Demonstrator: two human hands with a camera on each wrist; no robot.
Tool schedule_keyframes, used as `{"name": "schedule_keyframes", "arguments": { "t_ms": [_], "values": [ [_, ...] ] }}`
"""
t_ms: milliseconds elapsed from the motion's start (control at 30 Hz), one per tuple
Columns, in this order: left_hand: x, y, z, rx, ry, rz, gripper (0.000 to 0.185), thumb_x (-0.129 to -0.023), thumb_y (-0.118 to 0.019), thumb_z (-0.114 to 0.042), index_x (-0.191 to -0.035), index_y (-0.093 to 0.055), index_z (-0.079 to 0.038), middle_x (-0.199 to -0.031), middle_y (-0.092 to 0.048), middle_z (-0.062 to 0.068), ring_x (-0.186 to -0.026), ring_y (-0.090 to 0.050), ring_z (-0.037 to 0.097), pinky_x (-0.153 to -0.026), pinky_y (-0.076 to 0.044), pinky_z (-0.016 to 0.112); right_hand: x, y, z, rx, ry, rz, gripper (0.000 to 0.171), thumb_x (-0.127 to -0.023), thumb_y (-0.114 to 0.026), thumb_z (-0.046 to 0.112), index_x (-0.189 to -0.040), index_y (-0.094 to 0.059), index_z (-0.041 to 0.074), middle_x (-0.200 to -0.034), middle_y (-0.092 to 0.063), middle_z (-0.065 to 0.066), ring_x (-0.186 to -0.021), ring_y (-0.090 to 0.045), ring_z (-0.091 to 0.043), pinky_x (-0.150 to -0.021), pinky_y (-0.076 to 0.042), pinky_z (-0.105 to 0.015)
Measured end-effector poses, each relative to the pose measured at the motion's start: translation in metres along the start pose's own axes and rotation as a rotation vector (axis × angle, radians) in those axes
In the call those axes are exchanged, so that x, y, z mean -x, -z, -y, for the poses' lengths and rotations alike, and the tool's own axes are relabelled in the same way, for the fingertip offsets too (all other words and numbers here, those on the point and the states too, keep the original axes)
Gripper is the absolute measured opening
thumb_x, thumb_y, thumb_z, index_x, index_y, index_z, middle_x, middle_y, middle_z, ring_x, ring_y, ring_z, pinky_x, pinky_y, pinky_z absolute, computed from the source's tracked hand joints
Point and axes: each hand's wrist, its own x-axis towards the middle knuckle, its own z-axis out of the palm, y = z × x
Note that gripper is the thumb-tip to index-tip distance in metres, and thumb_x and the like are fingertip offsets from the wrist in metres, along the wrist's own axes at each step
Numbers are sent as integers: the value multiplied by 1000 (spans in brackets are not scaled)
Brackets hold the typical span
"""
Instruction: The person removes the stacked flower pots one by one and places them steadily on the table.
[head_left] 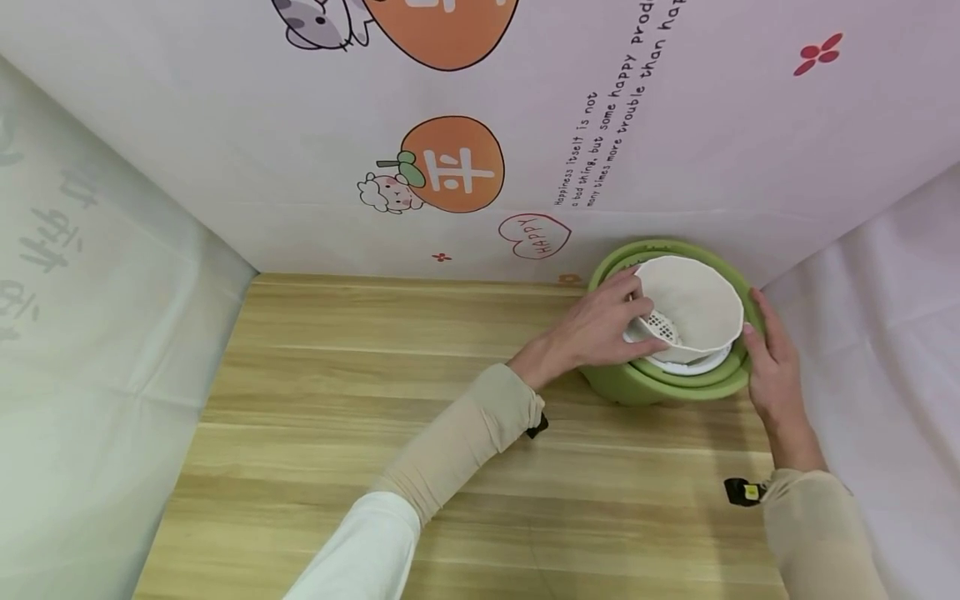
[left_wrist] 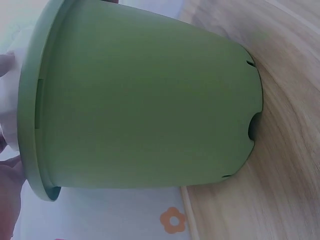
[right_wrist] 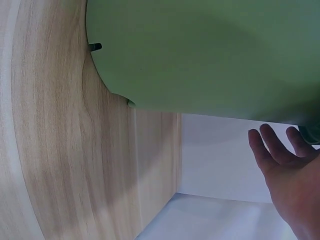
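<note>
A green pot (head_left: pixel 645 387) stands at the back right of the wooden table (head_left: pixel 375 400), against the wall. Inside it a white perforated inner basket (head_left: pixel 693 308) sits tilted, its left side raised. My left hand (head_left: pixel 600 329) grips the basket's left rim, thumb below and fingers over the edge. My right hand (head_left: pixel 772 367) lies with straight fingers against the pot's right rim. The left wrist view is filled by the pot's outer wall (left_wrist: pixel 140 100). In the right wrist view, the right hand (right_wrist: pixel 290 175) is spread open beside the pot (right_wrist: pixel 210 50).
A printed cloth backdrop (head_left: pixel 480 125) rises right behind the pot, and white cloth walls close in the left (head_left: pixel 97 333) and right (head_left: pixel 885 317) sides. The wooden tabletop stretches out to the left and front of the pot.
</note>
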Motion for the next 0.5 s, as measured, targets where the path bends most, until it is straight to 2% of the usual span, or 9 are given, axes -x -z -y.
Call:
{"name": "schedule_keyframes", "arguments": {
  "t_ms": [67,200,300,500],
  "values": [
    [0,1,0,16,0,-32,42,-87,-67,-57,-94,-67,-16,-94,-49,-1,-135,-44,25,-124,-8,26,0,0,0,-2,3,-5,49,-107,-41,18,-155,-35,21,-160,-31,-5,-142,-30,-5,-114,-20,-8],
    [-1,4,-1,99,-19,-120,42,-83,-75,-54,-89,-65,-14,-91,-54,-1,-125,-53,23,-124,-11,25,-1,-1,-1,-7,-2,-22,49,-106,-42,18,-155,-37,20,-159,-34,-5,-139,-33,-4,-113,-23,-10],
    [-2,5,-2,142,-25,-162,41,-80,-79,-52,-86,-63,-14,-92,-58,-2,-124,-55,24,-123,-12,24,-2,-1,-3,-16,0,-26,49,-106,-43,17,-154,-38,20,-159,-35,-5,-139,-33,-5,-114,-23,-12],
    [-2,5,-4,160,2,-175,42,-77,-80,-54,-86,-65,-16,-95,-64,-5,-125,-49,23,-116,-21,16,-2,-2,-4,-25,-13,-26,49,-106,-42,16,-154,-37,18,-159,-34,-6,-140,-33,-6,-112,-23,-9]
  ]
}}
